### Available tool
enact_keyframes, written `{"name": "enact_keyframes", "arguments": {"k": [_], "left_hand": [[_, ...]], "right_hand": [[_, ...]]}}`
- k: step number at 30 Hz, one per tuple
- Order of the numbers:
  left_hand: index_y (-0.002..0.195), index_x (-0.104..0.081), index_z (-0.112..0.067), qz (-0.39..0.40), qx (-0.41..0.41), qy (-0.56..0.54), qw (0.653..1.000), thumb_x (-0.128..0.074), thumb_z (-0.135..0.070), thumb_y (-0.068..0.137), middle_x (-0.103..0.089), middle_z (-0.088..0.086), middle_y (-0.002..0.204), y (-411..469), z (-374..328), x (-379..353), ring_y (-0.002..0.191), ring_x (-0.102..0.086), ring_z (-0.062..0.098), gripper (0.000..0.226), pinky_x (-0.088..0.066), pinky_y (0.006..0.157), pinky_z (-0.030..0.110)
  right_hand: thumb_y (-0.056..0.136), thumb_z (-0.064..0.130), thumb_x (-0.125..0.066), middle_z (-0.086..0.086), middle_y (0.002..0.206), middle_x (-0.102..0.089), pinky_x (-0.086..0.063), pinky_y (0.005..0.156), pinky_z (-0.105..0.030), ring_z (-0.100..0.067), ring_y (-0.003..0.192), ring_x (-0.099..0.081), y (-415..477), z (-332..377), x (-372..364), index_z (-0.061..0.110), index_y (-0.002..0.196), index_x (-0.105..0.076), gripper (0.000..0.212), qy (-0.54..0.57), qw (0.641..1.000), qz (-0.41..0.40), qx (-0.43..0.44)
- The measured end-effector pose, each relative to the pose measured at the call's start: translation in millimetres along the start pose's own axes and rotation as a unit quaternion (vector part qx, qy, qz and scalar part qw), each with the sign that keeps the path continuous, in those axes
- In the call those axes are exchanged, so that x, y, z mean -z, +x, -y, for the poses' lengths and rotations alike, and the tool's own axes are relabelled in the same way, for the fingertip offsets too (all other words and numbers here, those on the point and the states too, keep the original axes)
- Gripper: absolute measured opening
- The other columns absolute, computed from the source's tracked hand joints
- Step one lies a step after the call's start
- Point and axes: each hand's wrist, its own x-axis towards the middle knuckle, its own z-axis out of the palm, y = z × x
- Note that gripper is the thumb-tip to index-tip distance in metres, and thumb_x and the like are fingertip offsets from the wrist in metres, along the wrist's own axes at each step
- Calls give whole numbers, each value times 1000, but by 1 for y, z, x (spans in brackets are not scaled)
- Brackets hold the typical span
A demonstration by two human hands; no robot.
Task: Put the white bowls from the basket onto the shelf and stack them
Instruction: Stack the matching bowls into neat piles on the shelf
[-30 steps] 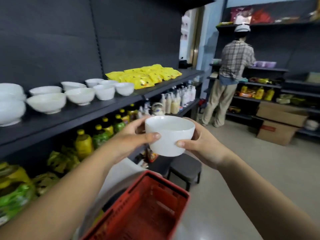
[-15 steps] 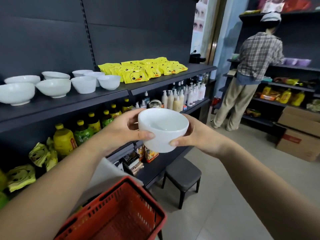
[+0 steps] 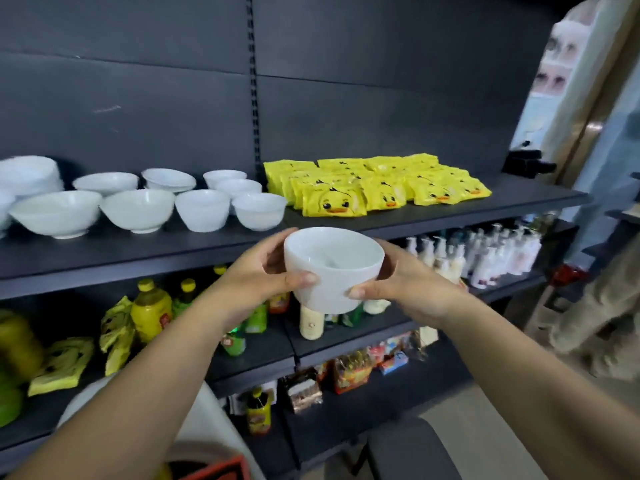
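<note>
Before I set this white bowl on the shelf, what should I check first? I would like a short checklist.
1. Left hand and right hand both grip the held bowl: ok.
2. Held bowl upright: ok.
3. Rightmost front bowl on the shelf has nothing on top: ok.
4. It matches the held bowl in size: cannot tell.
5. More bowls left in the basket: cannot tell, only its corner shows.

No readable text, bottle labels blurred, yellow packets show only a duck face (lettering illegible)
</note>
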Motion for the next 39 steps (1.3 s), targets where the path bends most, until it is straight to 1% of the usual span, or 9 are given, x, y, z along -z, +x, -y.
{"name": "enact_keyframes", "arguments": {"k": [7, 11, 16, 19, 22, 26, 32, 36, 39], "left_hand": [[101, -63, -29, -163, -12, 16, 986, -89, -51, 25, -72, -14, 97, 36, 0, 17, 96, -65, 2, 84, -52, 74, 16], [101, -63, -26, -216, -5, 49, 975, -91, -40, 29, -72, -11, 96, 53, -18, 31, 93, -66, 4, 79, -53, 70, 18], [117, -53, -19, -280, 26, 124, 952, -79, -22, 43, -67, -10, 103, 80, -39, 74, 91, -65, -1, 79, -52, 71, 17], [114, -55, -23, -286, 53, 178, 940, -79, -30, 40, -71, -11, 100, 99, -46, 117, 98, -65, 5, 78, -50, 86, 23], [112, -55, -24, -282, 74, 220, 931, -82, -29, 44, -72, -15, 99, 123, -41, 164, 98, -65, 2, 74, -47, 85, 20], [121, -48, -19, -295, 116, 236, 919, -85, -20, 56, -68, -11, 103, 146, -17, 215, 106, -60, 7, 75, -49, 84, 13], [125, -41, -31, -280, 191, 308, 889, -77, -54, 30, -53, -14, 127, 152, 18, 251, 125, -43, 1, 104, -31, 109, 28], [120, -43, -29, -263, 196, 332, 884, -76, -55, 29, -56, -17, 121, 156, 33, 249, 121, -47, 1, 100, -35, 104, 24], [118, -40, -31, -266, 203, 349, 875, -73, -56, 28, -54, -11, 125, 158, 37, 243, 120, -46, 1, 99, -35, 97, 20]], "right_hand": [[61, -2, -75, 14, 92, -71, -51, 66, -12, 5, 84, -66, 117, -5, 27, 27, 102, -58, 53, 41, 980, 183, 70], [56, 7, -74, 12, 99, -68, -53, 77, -17, -3, 94, -63, 179, 8, 25, 28, 102, -58, 53, 51, 962, 249, 102], [50, 22, -86, 7, 118, -63, -47, 95, -30, -12, 115, -56, 251, 28, 11, 22, 123, -53, 80, -8, 948, 291, 128], [54, 20, -84, 9, 117, -62, -47, 95, -29, -8, 114, -55, 294, 41, -1, 23, 121, -54, 73, -34, 940, 304, 149], [65, 11, -81, 10, 111, -63, -48, 93, -26, -7, 108, -58, 343, 49, -19, 24, 113, -54, 56, -75, 932, 314, 163], [56, 18, -84, 1, 113, -63, -50, 90, -26, -15, 107, -59, 399, 45, -49, 15, 114, -53, 66, -152, 925, 311, 155], [68, 22, -80, 23, 96, -50, -41, 73, -8, 1, 94, -51, 418, 28, -63, 26, 111, -45, 55, -246, 902, 322, 150], [75, 11, -74, 20, 85, -49, -41, 55, 0, 12, 72, -54, 418, 16, -59, 29, 89, -46, 37, -241, 891, 366, 122], [77, 3, -70, 22, 83, -47, -37, 52, 5, 26, 60, -50, 418, 12, -57, 31, 79, -42, 40, -219, 883, 399, 114]]}}
